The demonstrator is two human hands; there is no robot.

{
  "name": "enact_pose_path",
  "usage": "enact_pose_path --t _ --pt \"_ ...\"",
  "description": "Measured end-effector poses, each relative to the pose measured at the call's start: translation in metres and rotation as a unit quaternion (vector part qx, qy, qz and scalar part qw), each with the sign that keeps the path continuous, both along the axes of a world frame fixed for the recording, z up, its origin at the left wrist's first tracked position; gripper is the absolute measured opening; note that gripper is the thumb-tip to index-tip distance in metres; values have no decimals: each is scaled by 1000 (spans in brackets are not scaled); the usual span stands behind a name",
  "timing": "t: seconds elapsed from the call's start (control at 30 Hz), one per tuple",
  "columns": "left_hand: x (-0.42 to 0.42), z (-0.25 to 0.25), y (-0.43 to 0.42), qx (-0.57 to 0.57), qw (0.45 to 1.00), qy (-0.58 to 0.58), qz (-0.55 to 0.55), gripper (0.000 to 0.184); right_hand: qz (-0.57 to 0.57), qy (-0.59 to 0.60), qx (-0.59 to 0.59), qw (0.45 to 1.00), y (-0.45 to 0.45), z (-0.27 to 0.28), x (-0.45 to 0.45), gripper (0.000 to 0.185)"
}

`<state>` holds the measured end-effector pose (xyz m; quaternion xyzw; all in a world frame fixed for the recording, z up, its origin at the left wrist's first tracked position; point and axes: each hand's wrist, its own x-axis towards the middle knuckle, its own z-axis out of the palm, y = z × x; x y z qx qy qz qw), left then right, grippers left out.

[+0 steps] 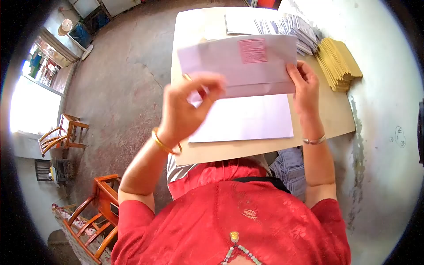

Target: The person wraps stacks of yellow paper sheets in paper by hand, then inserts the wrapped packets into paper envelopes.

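Note:
A pale sheet of paper point(238, 66) with a pink printed square near its top is held up above the table, with a crease or fold along its lower part. My right hand point(304, 86) pinches its right edge between thumb and fingers. Against the lower left part of the sheet is my left hand point(194, 99), blurred, its thumb and fingers curled together; whether they grip the paper is too smeared to tell. Below the raised sheet, a stack of white paper point(247, 121) lies flat near the table's front edge.
The tan table point(327, 110) bears a bundle of yellow envelopes point(338, 64) and piles of printed papers point(298, 33) at the back right. More printed papers point(291, 165) lie below the table. A wall is on the right; wooden chairs point(104, 198) stand at the left.

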<state>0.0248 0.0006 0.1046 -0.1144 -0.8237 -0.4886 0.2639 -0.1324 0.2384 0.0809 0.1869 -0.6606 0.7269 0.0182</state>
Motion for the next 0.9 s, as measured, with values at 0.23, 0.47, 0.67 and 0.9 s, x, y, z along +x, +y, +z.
enact_pose_path --t 0.23,0.47,0.67,0.9 --pt "-28 -91 42 517 825 -187 -135 37 31 -222 -259 940 -24 -50 49 12" --pt "-29 -88 32 595 793 -132 -5 23 140 -280 -168 935 -10 -74 65 36" --pt "-11 -75 19 456 843 -275 -79 19 250 -197 29 948 -8 -49 56 35" --pt "-4 -82 19 365 896 -243 -68 16 247 -173 -17 953 -21 -61 64 30"
